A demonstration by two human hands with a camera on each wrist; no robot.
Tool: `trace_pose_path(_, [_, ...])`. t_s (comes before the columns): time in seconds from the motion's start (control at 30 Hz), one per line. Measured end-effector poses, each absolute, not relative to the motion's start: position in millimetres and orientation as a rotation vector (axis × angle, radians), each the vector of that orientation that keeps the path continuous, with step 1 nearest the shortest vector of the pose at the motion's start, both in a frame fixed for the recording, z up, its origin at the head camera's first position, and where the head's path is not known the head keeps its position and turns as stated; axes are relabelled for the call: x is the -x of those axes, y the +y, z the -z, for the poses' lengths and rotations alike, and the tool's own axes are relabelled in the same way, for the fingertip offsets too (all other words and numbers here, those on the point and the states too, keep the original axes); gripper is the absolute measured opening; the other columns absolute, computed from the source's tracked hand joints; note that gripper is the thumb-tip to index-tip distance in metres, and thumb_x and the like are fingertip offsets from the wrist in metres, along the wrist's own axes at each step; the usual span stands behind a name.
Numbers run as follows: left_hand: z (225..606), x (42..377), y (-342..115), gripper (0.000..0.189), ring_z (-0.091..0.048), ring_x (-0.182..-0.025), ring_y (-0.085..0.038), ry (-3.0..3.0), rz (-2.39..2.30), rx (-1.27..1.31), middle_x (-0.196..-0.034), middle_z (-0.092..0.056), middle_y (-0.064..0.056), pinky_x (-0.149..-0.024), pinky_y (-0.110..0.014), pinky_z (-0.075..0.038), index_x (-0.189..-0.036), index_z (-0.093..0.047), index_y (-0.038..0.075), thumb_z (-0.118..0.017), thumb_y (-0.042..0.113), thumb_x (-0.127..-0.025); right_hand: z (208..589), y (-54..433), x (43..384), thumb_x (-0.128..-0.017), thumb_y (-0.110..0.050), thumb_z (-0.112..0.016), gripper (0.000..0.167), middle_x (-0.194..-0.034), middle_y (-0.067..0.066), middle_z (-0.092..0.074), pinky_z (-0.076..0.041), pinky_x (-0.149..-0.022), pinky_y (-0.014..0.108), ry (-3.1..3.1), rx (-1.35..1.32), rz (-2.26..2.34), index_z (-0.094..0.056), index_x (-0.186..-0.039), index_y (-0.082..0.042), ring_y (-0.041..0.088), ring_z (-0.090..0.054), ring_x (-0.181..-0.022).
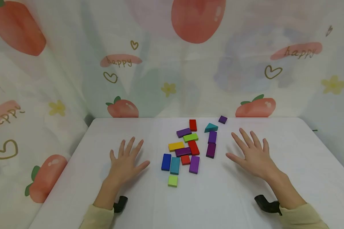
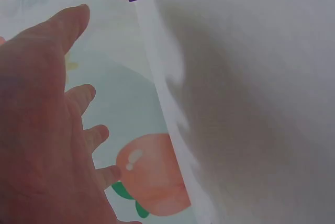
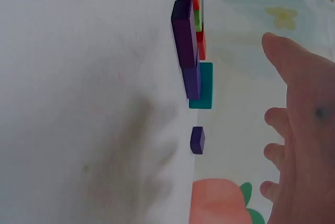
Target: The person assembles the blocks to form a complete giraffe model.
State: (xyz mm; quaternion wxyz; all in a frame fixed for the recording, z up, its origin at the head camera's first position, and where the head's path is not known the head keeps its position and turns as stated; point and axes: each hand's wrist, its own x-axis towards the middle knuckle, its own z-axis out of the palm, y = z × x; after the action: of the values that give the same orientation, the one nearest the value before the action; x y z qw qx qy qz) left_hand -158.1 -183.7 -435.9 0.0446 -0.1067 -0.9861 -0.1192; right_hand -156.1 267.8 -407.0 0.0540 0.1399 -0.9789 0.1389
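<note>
Several coloured blocks lie loosely grouped at the middle of the white table, among them a yellow block [image 1: 176, 146], a dark blue block [image 1: 166, 162], a light green square block [image 1: 173, 181] and a teal triangular block [image 1: 211, 127]. To the left of the group, my left hand [image 1: 123, 167] hovers over the table with fingers spread, holding nothing. On the other side, my right hand [image 1: 255, 159] hovers likewise, fingers spread and nothing in it. Nearest to it is a dark purple block [image 1: 211, 150], which the right wrist view also shows. A small purple block [image 1: 222, 119] sits by the far edge.
The white table [image 1: 143, 203] ends at a printed curtain [image 1: 183, 73] behind, with more curtain at both sides. A black wrist mount [image 1: 120, 204] juts from the left sleeve, and another black mount [image 1: 266, 204] from the right sleeve.
</note>
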Motion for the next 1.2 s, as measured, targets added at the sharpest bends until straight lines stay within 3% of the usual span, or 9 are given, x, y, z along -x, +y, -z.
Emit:
trace_pose_path(0.4, [438.3,166.6,-159.7,0.088,-0.007,-0.151,-0.04,-2.974,0.488,0.451,-0.168,-0.013,-0.007,-0.109,-0.077,-0.011,-0.162,-0.026,0.027,-0.064,0.06,-0.091,409.0,198.5,166.6,-0.091,-0.051,-0.068,0.085,-0.165,0.02,-0.018,0.001,-0.111,0.075,-2.959,-0.511,-0.534,-0.034,-0.158,-0.011,0.048,-0.009,-0.148])
trace_pose_path(0.6, [441.1,172.4,-153.7,0.089,-0.014,-0.151,-0.033,-2.926,0.709,0.599,-0.168,-0.015,-0.003,-0.115,-0.067,-0.019,-0.162,-0.026,0.026,-0.071,0.051,-0.09,414.3,169.1,169.4,-0.089,-0.046,-0.073,0.083,-0.164,0.016,-0.023,-0.004,-0.112,0.073,-2.912,-0.604,-0.61,-0.039,-0.157,-0.012,0.045,-0.014,-0.148])
trace_pose_path(0.83, [447.6,179.0,-143.6,0.089,-0.019,-0.15,-0.026,-2.947,0.932,0.642,-0.166,-0.022,0.004,-0.114,-0.061,-0.027,-0.161,-0.03,0.029,-0.077,0.045,-0.087,421.9,140.8,171.3,-0.086,-0.036,-0.08,0.079,-0.16,0.015,-0.034,-0.015,-0.113,0.07,-2.835,-0.739,-0.743,-0.046,-0.152,-0.011,0.042,-0.025,-0.146])
trace_pose_path(1.2, [452.8,184.3,-132.1,0.084,-0.033,-0.142,-0.029,-2.959,0.99,0.683,-0.156,-0.037,-0.003,-0.112,-0.057,-0.034,-0.156,-0.041,0.03,-0.08,0.048,-0.084,428.2,124.5,184.3,-0.092,-0.023,-0.076,0.059,-0.146,0.015,-0.051,-0.035,-0.109,0.061,-2.823,-0.827,-0.833,-0.055,-0.145,-0.009,0.038,-0.043,-0.136])
